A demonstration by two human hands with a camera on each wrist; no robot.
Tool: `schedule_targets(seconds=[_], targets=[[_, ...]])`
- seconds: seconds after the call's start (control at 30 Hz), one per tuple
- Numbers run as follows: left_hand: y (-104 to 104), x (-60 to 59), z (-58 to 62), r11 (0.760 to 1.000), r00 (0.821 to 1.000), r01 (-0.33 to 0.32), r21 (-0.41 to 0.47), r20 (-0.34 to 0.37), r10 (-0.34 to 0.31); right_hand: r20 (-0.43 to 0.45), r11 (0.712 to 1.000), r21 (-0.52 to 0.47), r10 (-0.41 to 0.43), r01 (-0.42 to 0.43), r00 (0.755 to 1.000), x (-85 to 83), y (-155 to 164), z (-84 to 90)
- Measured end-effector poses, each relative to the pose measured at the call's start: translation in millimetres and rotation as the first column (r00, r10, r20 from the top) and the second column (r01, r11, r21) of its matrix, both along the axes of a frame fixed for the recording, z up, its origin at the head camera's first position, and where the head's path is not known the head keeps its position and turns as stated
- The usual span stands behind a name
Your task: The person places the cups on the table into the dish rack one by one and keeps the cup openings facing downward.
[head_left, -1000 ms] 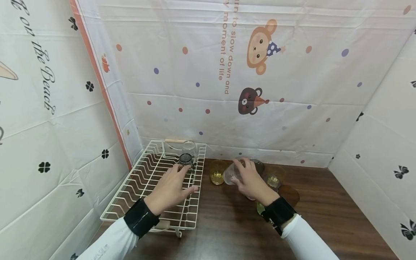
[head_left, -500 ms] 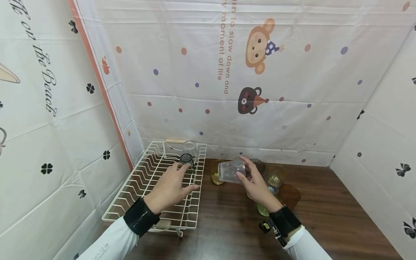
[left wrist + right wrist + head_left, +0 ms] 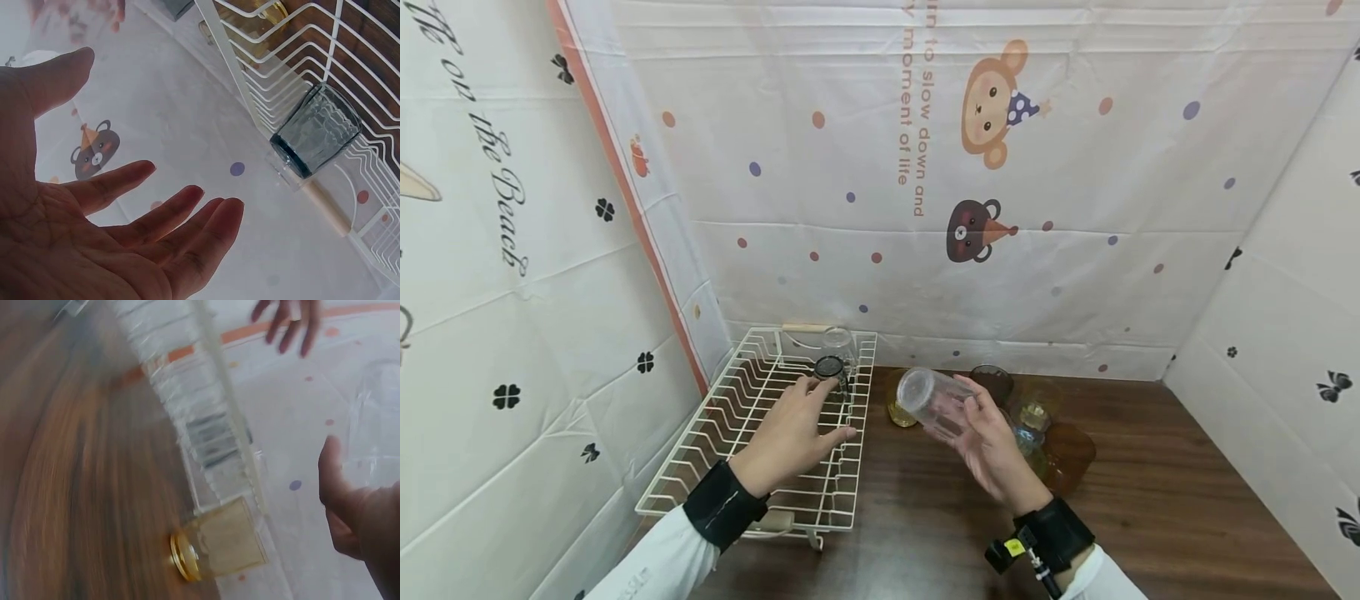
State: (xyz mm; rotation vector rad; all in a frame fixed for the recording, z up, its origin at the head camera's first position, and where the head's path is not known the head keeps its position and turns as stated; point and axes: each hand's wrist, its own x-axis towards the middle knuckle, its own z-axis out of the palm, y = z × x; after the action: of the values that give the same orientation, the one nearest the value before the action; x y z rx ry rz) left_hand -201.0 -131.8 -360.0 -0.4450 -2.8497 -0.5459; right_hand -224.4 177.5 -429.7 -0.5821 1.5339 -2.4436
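On the rack (image 3: 855,505) stand two glasses (image 3: 831,367); coloured glasses (image 3: 1070,454) remain; right hand (image 3: 992,454) clasps clear tumbler (image 3: 934,402); left hand (image 3: 792,437) splayed, empty.

A second ago my right hand (image 3: 992,460) reached over the clear glass (image 3: 934,402) with its back turned up; since then I have rolled it over, so its palm side shows and some of my fingers now lie under the glass. The glass has swung with them: its far end pointed down and left of my fingers, then lay about level, and now tips up to their left. My wrist's turn has brought the yellow-marked camera (image 3: 1002,553) into sight below my fingers. Beyond them, the dark glass (image 3: 991,381) shows more of its rim
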Motion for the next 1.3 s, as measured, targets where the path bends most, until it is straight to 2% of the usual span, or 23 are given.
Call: schedule_targets(seconds=[0.13, 0.3, 0.5, 0.83, 1.1, 1.3], targets=[[1.0, -0.5, -5.4, 0.999, 1.0, 0.025, 0.023, -0.005, -0.025, 0.038, 0.983, -0.16, 0.1, -0.092, 0.994, 3.0, 6.9, -0.1], [3.0, 0.1, -9.5, 0.998, 0.999, 0.041, 0.052, -0.03, -0.039, 0.087, 0.973, -0.21, 0.119, -0.099, 0.989, 1.9, 13.8, -3.7], [5.8, 1.5, -6.0, 0.997, 0.997, 0.048, 0.064, -0.057, -0.044, 0.093, 0.951, -0.273, 0.178, -0.147, 0.98, 1.0, 18.9, -14.6], [17.9, 2.9, -5.8, 0.992, 0.992, 0.087, 0.093, -0.101, -0.078, 0.093, 0.928, -0.332, 0.212, -0.17, 0.973, 0.9, 20.3, -19.7], [36.3, 10.1, -7.1, 0.988, 0.987, 0.131, 0.086, -0.11, -0.121, 0.156, 0.948, -0.296, 0.171, -0.119, 0.973, 3.6, 18.4, -22.9], [53.7, 15.2, 0.9, 0.977, 0.973, 0.193, 0.086, -0.144, -0.179, 0.151, 0.944, -0.29, 0.211, -0.16, 0.966, 3.8, 15.4, -25.1]])
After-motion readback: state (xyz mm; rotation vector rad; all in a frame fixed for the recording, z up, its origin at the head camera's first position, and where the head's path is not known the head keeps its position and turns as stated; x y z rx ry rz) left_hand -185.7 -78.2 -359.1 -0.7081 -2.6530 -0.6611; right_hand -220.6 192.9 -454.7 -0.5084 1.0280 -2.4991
